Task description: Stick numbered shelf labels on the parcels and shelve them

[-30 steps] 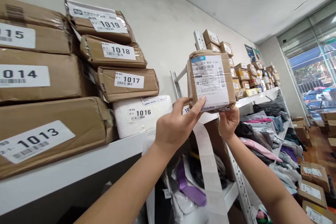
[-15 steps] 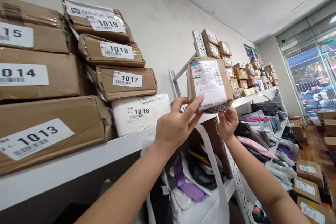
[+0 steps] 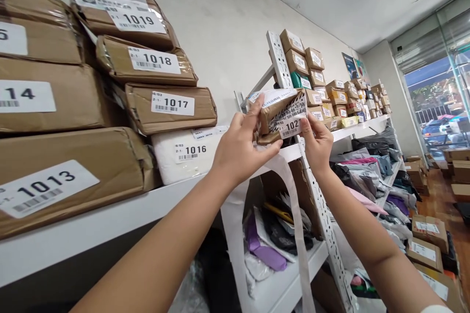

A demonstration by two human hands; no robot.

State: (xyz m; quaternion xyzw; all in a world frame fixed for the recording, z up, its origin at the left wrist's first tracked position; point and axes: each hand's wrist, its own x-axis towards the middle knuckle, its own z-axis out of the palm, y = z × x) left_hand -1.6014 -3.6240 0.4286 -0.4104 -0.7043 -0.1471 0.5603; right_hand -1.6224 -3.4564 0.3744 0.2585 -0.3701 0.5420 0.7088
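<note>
A small brown cardboard parcel is raised between my hands in front of the shelf. My left hand grips its left end, fingers on top and thumb underneath. At its right end, my right hand is closed on the parcel, thumb at the edge of a white number sticker reading "102"; any further digit is hidden. Black print covers the side facing me. Below my left hand, a long white strip hangs in a loop; where it is held is hidden.
Numbered parcels, among them the 1017 box and the white 1016 package, stand stacked on the white shelf at left. A perforated metal post rises at right. Soft mailing bags fill the lower shelf.
The parcel has been tipped so its labelled face turns upward, and its printed side with the number sticker now faces me. My left hand has shifted its grip to the left end.
</note>
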